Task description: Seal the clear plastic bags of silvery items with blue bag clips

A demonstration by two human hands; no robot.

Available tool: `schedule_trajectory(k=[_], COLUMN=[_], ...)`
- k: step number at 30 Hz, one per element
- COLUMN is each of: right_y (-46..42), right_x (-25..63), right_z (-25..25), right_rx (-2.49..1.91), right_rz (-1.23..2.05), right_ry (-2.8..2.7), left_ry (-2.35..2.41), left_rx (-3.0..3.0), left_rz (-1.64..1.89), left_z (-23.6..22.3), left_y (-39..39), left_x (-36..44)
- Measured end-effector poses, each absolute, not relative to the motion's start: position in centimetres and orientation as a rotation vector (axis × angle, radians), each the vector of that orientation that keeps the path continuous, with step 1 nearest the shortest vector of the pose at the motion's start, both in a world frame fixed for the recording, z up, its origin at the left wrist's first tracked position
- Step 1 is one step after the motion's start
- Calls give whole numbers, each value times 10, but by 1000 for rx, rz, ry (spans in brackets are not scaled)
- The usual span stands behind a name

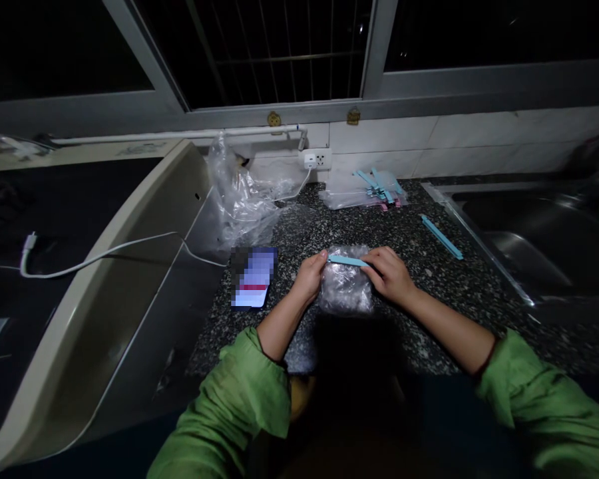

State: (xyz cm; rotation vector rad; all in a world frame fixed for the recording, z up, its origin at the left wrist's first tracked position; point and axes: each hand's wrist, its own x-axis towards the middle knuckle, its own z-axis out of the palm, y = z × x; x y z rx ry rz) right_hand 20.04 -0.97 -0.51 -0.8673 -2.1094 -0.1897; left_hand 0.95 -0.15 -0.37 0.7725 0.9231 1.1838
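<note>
A small clear plastic bag (345,289) lies on the speckled granite counter (444,286) right in front of me. A light blue strip (348,261) runs across its top edge. My left hand (310,274) pinches the left end of the bag's top. My right hand (389,273) is closed over the right end of the blue strip and the bag. Both forearms come out of green sleeves.
A blurred phone (253,278) lies left of the bag. A crumpled clear bag (242,199) sits behind it by a wall socket (315,159). More bags with blue strips (374,189) lie at the back; one loose blue strip (442,237) lies near the steel sink (539,233). A white cable (104,256) crosses a tub at left.
</note>
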Motion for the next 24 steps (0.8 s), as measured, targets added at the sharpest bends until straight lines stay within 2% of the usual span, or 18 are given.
schedule_trajectory(k=[14,24], right_y=[-5,-4], right_x=[200,200], right_z=[-8,-5], right_rx=[-868,-917], right_rz=[-114,58], right_ry=[-2071,-1927], left_ry=[1006,1064], left_rx=[803,821], left_rz=[1149,1164], left_z=[-8,-13], left_y=[3,7], left_x=[9,9])
